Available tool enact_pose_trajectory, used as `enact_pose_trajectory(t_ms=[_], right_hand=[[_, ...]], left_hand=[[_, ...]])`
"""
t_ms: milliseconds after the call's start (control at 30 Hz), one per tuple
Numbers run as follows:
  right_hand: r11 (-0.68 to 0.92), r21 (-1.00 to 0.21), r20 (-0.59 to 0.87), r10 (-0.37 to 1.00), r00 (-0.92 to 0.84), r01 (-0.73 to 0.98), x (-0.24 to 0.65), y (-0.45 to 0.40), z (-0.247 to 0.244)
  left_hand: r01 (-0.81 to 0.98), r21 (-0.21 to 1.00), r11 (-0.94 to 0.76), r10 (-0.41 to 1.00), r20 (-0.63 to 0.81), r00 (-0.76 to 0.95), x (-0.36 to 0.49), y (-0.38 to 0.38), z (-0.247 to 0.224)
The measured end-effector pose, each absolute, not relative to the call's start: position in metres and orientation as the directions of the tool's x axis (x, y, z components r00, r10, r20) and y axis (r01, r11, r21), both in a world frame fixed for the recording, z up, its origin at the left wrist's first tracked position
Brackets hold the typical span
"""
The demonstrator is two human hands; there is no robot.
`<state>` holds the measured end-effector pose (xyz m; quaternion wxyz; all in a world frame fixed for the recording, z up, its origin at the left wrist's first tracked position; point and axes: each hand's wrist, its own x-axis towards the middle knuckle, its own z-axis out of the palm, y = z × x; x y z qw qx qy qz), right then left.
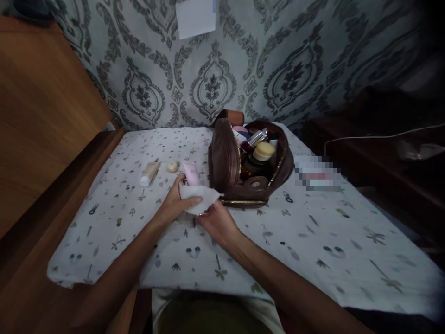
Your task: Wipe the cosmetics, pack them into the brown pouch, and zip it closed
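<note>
A pink squeeze tube (191,174) stands up out of a white cloth or tissue (201,194) folded round its lower part. My left hand (174,202) is closed round the two from the left, its thumb lying across the cloth. From the right, my right hand (219,221) pinches the cloth's lower edge, its fingertips partly hidden. Just beyond my left hand lie a beige tube with a white cap (149,174) and a small round cream-coloured jar or lid (172,166).
An open brown leather bag (225,162) stands right of my hands, holding a dark bottle with a yellow cap (264,150) and other toiletries. A blurred-out item (317,173) lies further right on the patterned tablecloth (299,246). Wooden furniture (45,111) borders the left.
</note>
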<state>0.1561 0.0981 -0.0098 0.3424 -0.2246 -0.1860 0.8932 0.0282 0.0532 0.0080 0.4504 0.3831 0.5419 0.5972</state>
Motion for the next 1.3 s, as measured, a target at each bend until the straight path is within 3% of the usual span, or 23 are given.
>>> enact_pose_trajectory(t_ms=[167, 267, 400, 600, 800, 900, 1100, 1200, 1300], right_hand=[[-0.701, -0.558, -0.310, 0.673, -0.672, -0.445, 0.162, 0.089, -0.001], [-0.748, -0.577, -0.302, 0.569, -0.765, -0.329, 0.165, 0.087, 0.001], [-0.795, -0.561, -0.290, 0.449, -0.845, -0.230, 0.165, 0.088, 0.001], [-0.722, -0.612, -0.313, 0.595, -0.740, -0.322, 0.162, 0.092, -0.007], [-0.581, -0.717, -0.221, 0.713, -0.665, -0.385, 0.161, 0.090, -0.013], [-0.621, -0.678, -0.227, 0.685, -0.692, -0.392, 0.160, 0.092, -0.016], [-0.658, -0.628, -0.283, 0.691, -0.666, -0.416, 0.160, 0.099, -0.020], [-0.623, -0.683, -0.263, 0.698, -0.666, -0.382, 0.161, 0.098, -0.020], [-0.525, -0.791, -0.205, 0.711, -0.672, -0.314, 0.163, 0.097, -0.018]], left_hand=[[-0.088, 0.993, -0.073, 0.895, 0.026, -0.445, 0.026, 0.055, -0.002], [-0.153, 0.988, -0.027, 0.844, -0.059, -0.533, 0.027, 0.056, -0.005], [-0.365, 0.931, 0.016, 0.860, -0.199, -0.470, 0.032, 0.057, 0.000], [-0.423, 0.901, -0.095, 0.784, -0.194, -0.589, 0.033, 0.058, 0.003], [-0.405, 0.884, -0.234, 0.648, -0.168, -0.743, 0.027, 0.061, 0.000], [-0.403, 0.891, -0.207, 0.722, -0.138, -0.678, 0.030, 0.059, 0.002], [-0.406, 0.913, 0.047, 0.930, -0.189, -0.316, 0.042, 0.051, 0.004], [-0.388, 0.921, 0.039, 0.928, -0.177, -0.329, 0.041, 0.051, 0.003], [-0.350, 0.937, -0.024, 0.871, -0.153, -0.468, 0.035, 0.052, 0.000]])
